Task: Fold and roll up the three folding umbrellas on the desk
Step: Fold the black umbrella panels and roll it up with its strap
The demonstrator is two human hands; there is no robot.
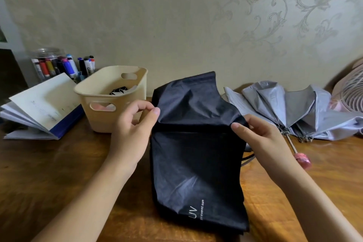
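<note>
A black folding umbrella [196, 159] lies collapsed on the wooden desk [59, 173] in front of me, with white "UV" lettering near its lower end. My left hand [130, 135] pinches the fabric's left edge between thumb and fingers. My right hand [261, 139] grips the right edge at the same height. The fabric above my hands stands up in a loose flap. A silver-grey umbrella [290, 108] with a pink handle [302, 160] lies spread loosely at the right. A third umbrella is not in view.
A cream plastic basket [110, 94] stands left of the black umbrella. An open book [39, 108] lies at the far left, with a jar of markers [59, 65] behind it. A pink fan [351, 88] sits at the right edge. The wall runs close behind.
</note>
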